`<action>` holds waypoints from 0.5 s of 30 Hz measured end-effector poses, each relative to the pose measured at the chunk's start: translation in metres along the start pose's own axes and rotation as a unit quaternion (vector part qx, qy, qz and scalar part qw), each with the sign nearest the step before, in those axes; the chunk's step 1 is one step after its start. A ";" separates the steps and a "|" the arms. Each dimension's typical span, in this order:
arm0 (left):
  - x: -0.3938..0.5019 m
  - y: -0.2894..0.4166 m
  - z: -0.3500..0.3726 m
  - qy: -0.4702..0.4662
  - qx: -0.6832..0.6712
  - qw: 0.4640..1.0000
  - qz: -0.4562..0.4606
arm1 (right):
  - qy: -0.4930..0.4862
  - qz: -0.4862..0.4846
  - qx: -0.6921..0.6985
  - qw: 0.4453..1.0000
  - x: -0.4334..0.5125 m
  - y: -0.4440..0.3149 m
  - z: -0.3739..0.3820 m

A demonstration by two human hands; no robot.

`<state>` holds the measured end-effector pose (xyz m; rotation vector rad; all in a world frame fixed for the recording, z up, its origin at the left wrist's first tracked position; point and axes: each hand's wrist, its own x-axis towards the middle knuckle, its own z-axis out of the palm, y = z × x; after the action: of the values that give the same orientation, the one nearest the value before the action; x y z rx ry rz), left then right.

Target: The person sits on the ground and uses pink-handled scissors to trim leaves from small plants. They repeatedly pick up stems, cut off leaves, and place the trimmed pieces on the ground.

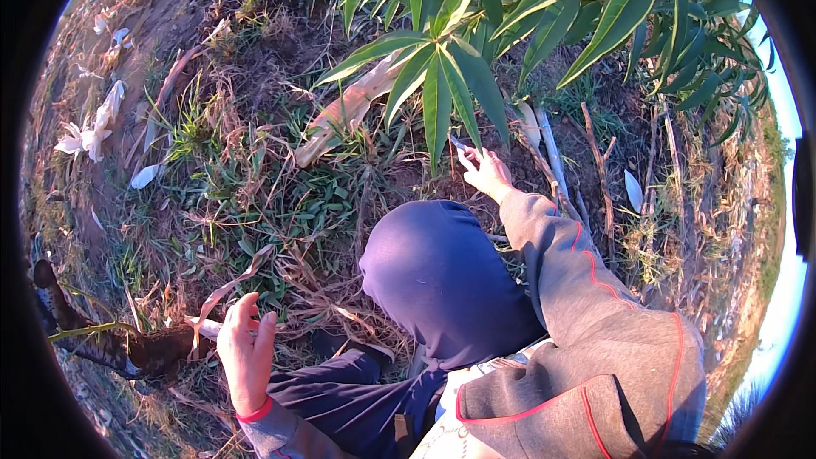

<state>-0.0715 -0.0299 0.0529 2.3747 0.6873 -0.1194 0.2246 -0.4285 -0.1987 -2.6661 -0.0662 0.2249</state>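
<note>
My right hand [489,176] reaches forward over bare soil, just below the hanging green leaves [440,102]. Between its fingertips is a small, slim object [455,141] with a pale, shiny end, too small to identify. At the lower left, my left hand [245,350] is raised with the thumb apart from the slightly bent fingers, and I see nothing in its grasp. Behind that hand lie a pale stick-like piece [205,327] and a dry, curled leaf [233,284]; whether the hand touches them I cannot tell. My bent knee in dark trousers [433,261] sits between both hands.
A dark, cut woody trunk [95,344] with a thin green shoot stands at the left. Dry stalks [599,166] lean at the right. Flat on the ground are a broad dry husk [350,111], pale husks [95,131] and low weeds [306,204].
</note>
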 end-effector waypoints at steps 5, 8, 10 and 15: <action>0.002 0.004 0.003 -0.001 0.016 1.000 0.003 | 0.063 0.056 -0.011 0.996 -0.016 0.034 -0.012; 0.002 0.005 0.004 -0.005 0.021 1.000 -0.001 | 0.129 0.097 0.066 0.985 -0.018 0.029 -0.020; 0.004 0.007 0.004 -0.012 0.016 1.000 -0.004 | 0.165 0.044 0.032 0.985 -0.008 0.030 -0.019; 0.004 -0.001 0.007 0.004 0.003 1.000 0.015 | 0.120 -0.090 0.012 0.989 0.069 0.008 0.004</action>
<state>-0.0677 -0.0323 0.0457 2.3919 0.6551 -0.1000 0.2919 -0.4282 -0.2165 -2.6223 -0.2231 -0.1523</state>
